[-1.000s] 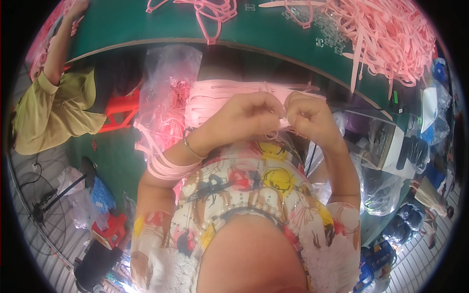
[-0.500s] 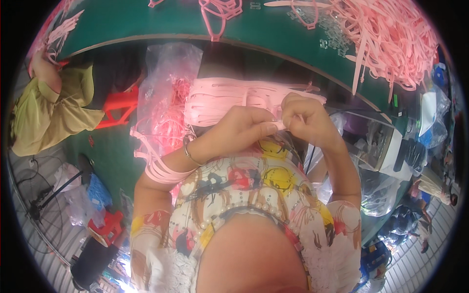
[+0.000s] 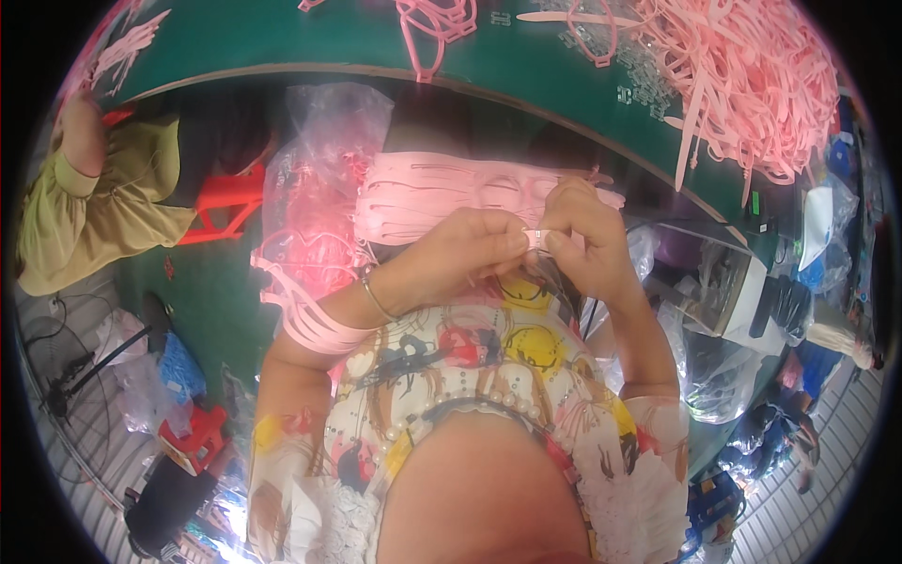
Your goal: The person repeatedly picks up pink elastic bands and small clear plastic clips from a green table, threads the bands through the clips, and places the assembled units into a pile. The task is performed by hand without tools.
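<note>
Just above my lap, my left hand [image 3: 479,246] and my right hand [image 3: 584,240] meet, thumbs and fingers pinched. Between the fingertips they hold a narrow pink strap [image 3: 538,231] with what looks like a small clear buckle on it; most of it is hidden by my fingers. Right behind my hands lies a thick bundle of flat pink straps [image 3: 413,193]. Several pink strap loops [image 3: 305,320] hang around my left forearm, below a bracelet [image 3: 374,296].
The green table [image 3: 282,42] curves ahead, with a heap of pink straps [image 3: 742,85] and small clear buckles [image 3: 639,70] at its right. A clear plastic bag [image 3: 324,122] of pink strands is left of the bundle. A person in yellow-green [image 3: 103,207] sits far left, near a red stool [image 3: 225,202].
My right hand has turned and its fingertips have come closer to my left ones. The small clear piece now shows between them. The person at the left has shifted an arm slightly.
</note>
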The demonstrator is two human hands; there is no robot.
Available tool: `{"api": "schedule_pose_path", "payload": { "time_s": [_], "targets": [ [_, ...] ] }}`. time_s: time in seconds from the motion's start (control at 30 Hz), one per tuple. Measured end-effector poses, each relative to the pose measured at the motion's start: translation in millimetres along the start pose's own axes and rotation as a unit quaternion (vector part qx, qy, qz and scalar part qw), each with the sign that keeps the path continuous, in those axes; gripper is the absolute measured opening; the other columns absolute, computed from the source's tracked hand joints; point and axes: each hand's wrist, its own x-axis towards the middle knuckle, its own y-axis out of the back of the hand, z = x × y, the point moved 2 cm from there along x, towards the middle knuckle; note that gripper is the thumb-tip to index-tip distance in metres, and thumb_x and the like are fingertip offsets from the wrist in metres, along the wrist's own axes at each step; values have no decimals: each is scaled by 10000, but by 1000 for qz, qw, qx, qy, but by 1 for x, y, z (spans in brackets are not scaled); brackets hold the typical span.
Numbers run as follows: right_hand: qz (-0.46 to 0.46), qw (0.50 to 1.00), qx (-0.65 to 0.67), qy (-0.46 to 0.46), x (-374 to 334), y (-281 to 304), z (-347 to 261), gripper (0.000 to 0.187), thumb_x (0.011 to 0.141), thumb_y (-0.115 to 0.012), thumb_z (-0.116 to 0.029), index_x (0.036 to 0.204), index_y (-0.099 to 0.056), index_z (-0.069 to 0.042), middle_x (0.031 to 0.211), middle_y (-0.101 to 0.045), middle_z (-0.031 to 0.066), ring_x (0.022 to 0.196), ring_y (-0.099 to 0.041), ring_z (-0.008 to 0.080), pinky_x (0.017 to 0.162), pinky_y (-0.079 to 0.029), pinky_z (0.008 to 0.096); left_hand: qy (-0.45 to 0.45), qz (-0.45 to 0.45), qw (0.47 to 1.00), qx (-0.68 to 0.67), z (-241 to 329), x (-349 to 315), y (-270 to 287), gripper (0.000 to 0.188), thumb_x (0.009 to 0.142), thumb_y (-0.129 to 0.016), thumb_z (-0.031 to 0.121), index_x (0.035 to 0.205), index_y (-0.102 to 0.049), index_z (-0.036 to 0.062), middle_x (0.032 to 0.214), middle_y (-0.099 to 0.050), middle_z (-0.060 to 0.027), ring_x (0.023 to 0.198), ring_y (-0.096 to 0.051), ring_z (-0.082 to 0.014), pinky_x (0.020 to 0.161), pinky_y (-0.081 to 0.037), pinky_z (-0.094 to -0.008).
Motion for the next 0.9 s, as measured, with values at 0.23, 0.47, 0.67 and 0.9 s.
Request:
{"api": "schedule_pose_path", "payload": {
  "time_s": [0.23,0.47,0.67,0.9],
  "targets": [
    [-10,995,-78,62,1,-2,-13,327,675,-777,-149,977,-686,-66,734,-586,59,694,-524,228,700,-399,340,-16,66,997,48,15,-8,-14,224,938,-587,210,939,-615,-12,671,-477,16,636,-432,-76,643,-404,-225],
    [10,999,15,39,0,-8,-10,297,667,-791,-123,942,-694,-66,761,-620,50,702,-542,206,671,-416,326,1,-5,1000,24,15,-15,0,224,942,-573,169,1008,-647,-32,770,-549,12,706,-481,-52,643,-410,-223],
    [4,999,-52,-6,4,-6,-15,236,693,-775,-139,905,-697,-70,768,-639,51,717,-558,201,709,-412,319,-113,74,966,220,18,-16,-7,245,961,-532,143,1029,-639,-66,838,-636,-51,818,-590,-100,727,-475,-241],
    [2,997,-74,-38,8,-7,-19,190,714,-746,-134,889,-702,-76,782,-659,56,726,-568,197,742,-409,331,-122,118,905,391,28,-17,-1,207,955,-533,143,963,-637,-36,843,-647,-51,785,-588,-83,679,-486,-244]
  ]
}}
